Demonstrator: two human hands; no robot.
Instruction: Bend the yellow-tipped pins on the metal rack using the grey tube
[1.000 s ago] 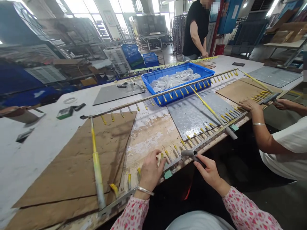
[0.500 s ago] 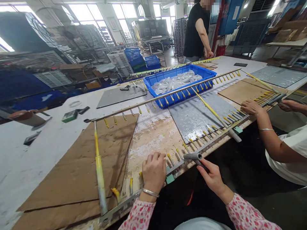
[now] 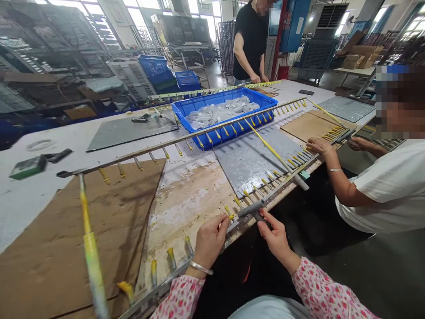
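My right hand (image 3: 275,235) is closed around the handle of a grey T-shaped tube tool (image 3: 251,208), whose hollow crosspiece lies over the near rail of a metal rack (image 3: 275,189). Thumb and forefinger of my left hand (image 3: 210,237) pinch at a small yellow-tipped peg (image 3: 231,217) by the crosspiece's left end; the fingers partly hide it. More pegs with yellow ends and thin wire hooks stand along the rail, such as one peg (image 3: 171,258) left of my left hand. Yellow-and-white crossbars (image 3: 91,252) join the near rail to the far rail (image 3: 149,152).
A blue crate (image 3: 179,113) of clear plastic pieces stands beyond the rack. Brown cardboard (image 3: 109,221) and a grey sheet (image 3: 232,164) lie under it. At right, a co-worker's hand (image 3: 320,146) works on the same rail. Another person (image 3: 250,44) stands across the table.
The view has swung right. My left hand has moved to the tube's end and now pinches a peg there. The tube tool has turned to lie along the rail.
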